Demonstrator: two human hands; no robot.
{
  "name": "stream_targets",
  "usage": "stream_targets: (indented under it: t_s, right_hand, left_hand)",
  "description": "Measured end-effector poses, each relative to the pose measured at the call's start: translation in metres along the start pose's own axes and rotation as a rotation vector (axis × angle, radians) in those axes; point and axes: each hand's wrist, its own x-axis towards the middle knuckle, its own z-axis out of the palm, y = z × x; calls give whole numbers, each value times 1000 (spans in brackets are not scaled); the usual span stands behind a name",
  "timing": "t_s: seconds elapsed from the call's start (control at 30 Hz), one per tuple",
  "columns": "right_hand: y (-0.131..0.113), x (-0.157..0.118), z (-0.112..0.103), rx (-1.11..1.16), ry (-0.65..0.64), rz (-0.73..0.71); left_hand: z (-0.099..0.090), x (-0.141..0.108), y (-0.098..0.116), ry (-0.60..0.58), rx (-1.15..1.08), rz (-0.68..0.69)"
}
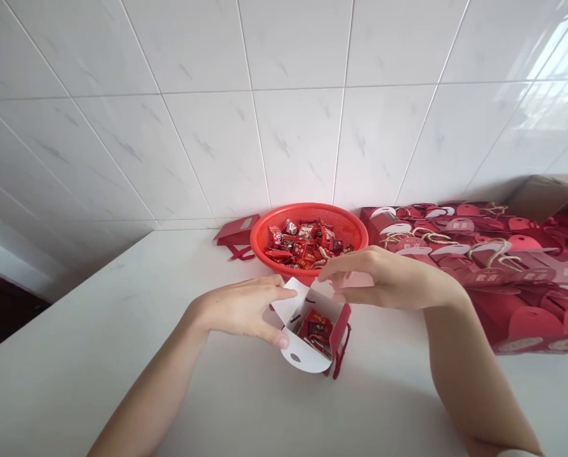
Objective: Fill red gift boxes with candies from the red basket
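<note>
Wall behind: white tile with faint grey marbling. Table: white, smooth. On its right side, a dense block of red boxes with rounded tops, twisted pale cord handles and light lettering on some; a brown cardboard carton at their far right.

Basket: bright orange-red, round, perforated wall, near the tiled wall; holds many wrapped sweets, mostly red. A flattish red box with ribbon lies just beside it, left.

Left hand: thumb and index finger set wide apart, thumb on the near flap, index on the left flap. Right hand: over the far right corner, thumb and fingers parted by a narrow gap at the far flap; cannot tell whether they pinch it.

Open box: on the table between the hands, just in front of the basket. Card, red outside, white inside; upright, mouth facing up. Left flap folded outward, white face showing. Near flap leans outward, rounded edge, one small oval hole. Right wall red, upright. Dark red cord hangs down outside the right wall.

Inside: red packet with yellow print and a dark brown patch; smaller pieces around it, too indistinct to name.
</note>
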Motion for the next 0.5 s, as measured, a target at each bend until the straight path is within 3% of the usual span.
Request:
stream_targets:
  t_s: [0.1, 0.23, 0.5]
  right_hand:
    - [4, -6, 6, -38, -64, 151]
    - [15, -9, 22, -130, -83, 352]
    - [23, 1, 38, -325, -46, 465]
  left_hand:
    - [1, -2, 4, -53, -2, -17]
    - [1, -4, 10, -21, 13, -15]
    - [9, -1, 24, 42, -36, 165]
